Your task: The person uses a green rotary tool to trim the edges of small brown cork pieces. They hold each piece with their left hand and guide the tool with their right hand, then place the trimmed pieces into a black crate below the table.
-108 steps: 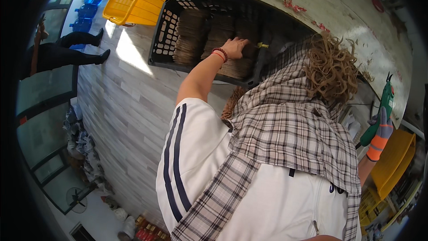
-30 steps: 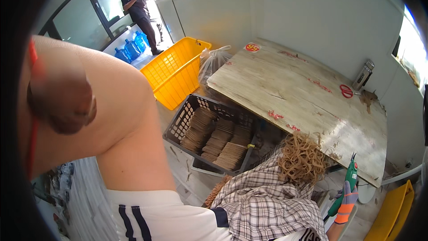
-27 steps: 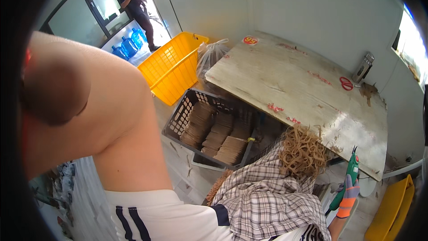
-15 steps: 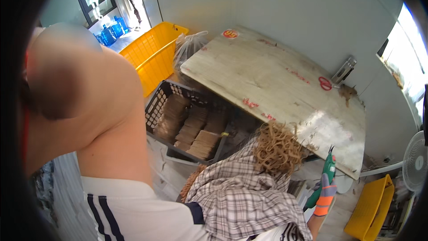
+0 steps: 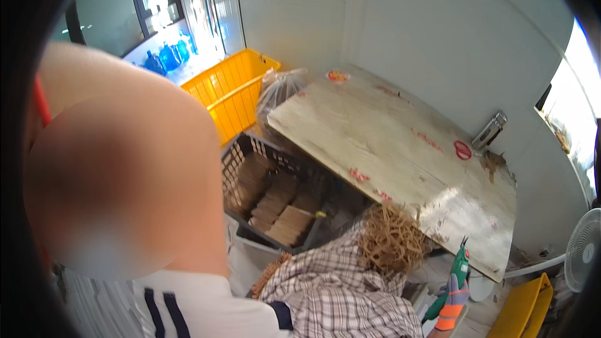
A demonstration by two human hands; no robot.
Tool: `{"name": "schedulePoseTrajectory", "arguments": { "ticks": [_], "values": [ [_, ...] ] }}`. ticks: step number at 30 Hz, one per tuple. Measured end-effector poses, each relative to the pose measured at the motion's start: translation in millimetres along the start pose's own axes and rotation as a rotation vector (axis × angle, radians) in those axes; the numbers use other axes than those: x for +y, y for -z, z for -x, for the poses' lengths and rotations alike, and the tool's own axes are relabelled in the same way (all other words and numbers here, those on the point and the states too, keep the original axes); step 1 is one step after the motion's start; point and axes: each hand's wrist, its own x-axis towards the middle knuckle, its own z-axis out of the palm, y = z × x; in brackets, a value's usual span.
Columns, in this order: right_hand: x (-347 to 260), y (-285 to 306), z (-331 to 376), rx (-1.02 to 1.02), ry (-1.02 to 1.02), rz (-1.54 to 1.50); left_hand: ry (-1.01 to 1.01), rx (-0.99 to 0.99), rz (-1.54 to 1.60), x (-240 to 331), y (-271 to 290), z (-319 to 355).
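Note:
My right hand point(image 5: 455, 294), in a grey glove with an orange cuff, is closed round a green power cutter point(image 5: 461, 264) with thin dark jaws pointing up, beside the near right corner of the table. My left arm point(image 5: 194, 213) is raised bare and very close on the left, partly blurred; its hand is out of view. Across my lap lies a plaid cloth point(image 5: 350, 303). Heaped on it, against the table's front edge, is a tangle of tan curled strips point(image 5: 391, 238).
A worn pale table point(image 5: 363, 131) carries red scissors point(image 5: 462, 149) and a metal flask point(image 5: 490, 130). A black crate point(image 5: 231, 178) of stacked brown pieces point(image 5: 291, 225) stands under its left side, near a large yellow bin point(image 5: 228, 91). A fan point(image 5: 583, 250) and yellow crate point(image 5: 523, 307) are right.
My view has shifted, so the table and crates sit lower in the picture. The raised left arm covers more of the left side. A person in the doorway has gone from sight.

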Motion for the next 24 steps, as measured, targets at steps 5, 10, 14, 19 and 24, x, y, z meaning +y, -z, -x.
{"name": "schedulePoseTrajectory", "arguments": {
  "ticks": [5,10,14,19,24],
  "values": [
    [-12,-19,7,-0.078,0.071,-0.041,0.07,-0.033,-0.027,8,12,-22],
    [-6,-5,6,-0.028,0.011,-0.083,0.037,-0.024,0.007,-2,2,-21],
    [-18,-8,12,-0.015,0.007,-0.047,0.035,-0.066,0.006,5,3,-26],
    [-6,-7,10,-0.012,0.019,-0.065,0.012,-0.08,0.003,9,5,-25],
    [-10,-10,13,-0.057,0.034,-0.003,-0.001,-0.1,0.007,12,6,-23]
  ]
}}
